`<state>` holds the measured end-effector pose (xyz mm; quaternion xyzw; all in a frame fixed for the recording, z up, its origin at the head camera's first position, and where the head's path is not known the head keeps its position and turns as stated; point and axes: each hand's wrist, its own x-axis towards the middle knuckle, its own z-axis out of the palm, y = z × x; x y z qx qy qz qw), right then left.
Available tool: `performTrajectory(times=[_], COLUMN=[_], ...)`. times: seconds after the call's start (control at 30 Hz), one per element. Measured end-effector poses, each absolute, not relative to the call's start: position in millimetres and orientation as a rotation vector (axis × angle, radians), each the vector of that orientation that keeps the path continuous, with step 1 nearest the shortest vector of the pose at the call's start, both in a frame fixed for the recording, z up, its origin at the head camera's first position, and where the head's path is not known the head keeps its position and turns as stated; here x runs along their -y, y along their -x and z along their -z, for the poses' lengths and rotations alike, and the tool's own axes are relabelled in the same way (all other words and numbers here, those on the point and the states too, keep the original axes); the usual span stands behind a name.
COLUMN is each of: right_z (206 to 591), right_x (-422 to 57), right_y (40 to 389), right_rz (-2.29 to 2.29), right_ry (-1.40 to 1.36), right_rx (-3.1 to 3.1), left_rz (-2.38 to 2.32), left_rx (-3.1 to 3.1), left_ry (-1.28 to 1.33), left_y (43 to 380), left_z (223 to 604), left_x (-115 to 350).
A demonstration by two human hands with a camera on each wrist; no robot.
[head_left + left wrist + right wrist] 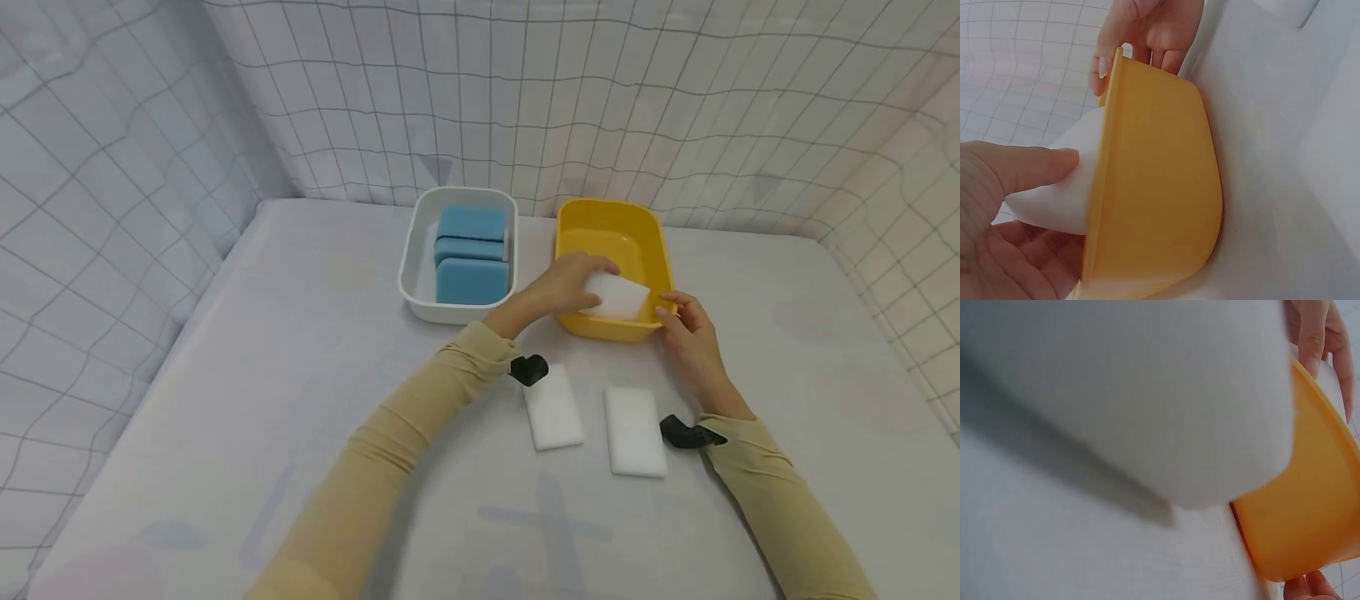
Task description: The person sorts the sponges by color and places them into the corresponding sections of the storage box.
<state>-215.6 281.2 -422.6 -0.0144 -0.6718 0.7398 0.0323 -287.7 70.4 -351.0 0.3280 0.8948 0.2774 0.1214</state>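
Note:
A white sponge block is pinched between the thumb and fingers of my left hand, partly inside the yellow bin at its near side. In the left wrist view the thumb presses the sponge above the bin's rim. My right hand grips the bin's near right corner, thumb and fingers on either side of the rim. Two more white sponge blocks, one left and one right, lie flat on the table in front of the bin.
Left of the yellow bin stands a white bin holding several blue sponges. Both sit on a white-covered table, close to a grid-patterned curtain at the back.

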Motion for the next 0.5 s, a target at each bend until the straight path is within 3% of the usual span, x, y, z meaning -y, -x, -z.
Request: performTrajectory(times=[0.5], right_z=[422.8], right_x=[-281.6], right_y=[215.5], right_rz=[-2.255], right_ry=[0.069], right_rx=[2.090], left_rz=[-0.709], left_rx=[-2.716], left_ry=[-0.859], left_y=[281.6], left_z=[357.6], left_x=[-72.6])
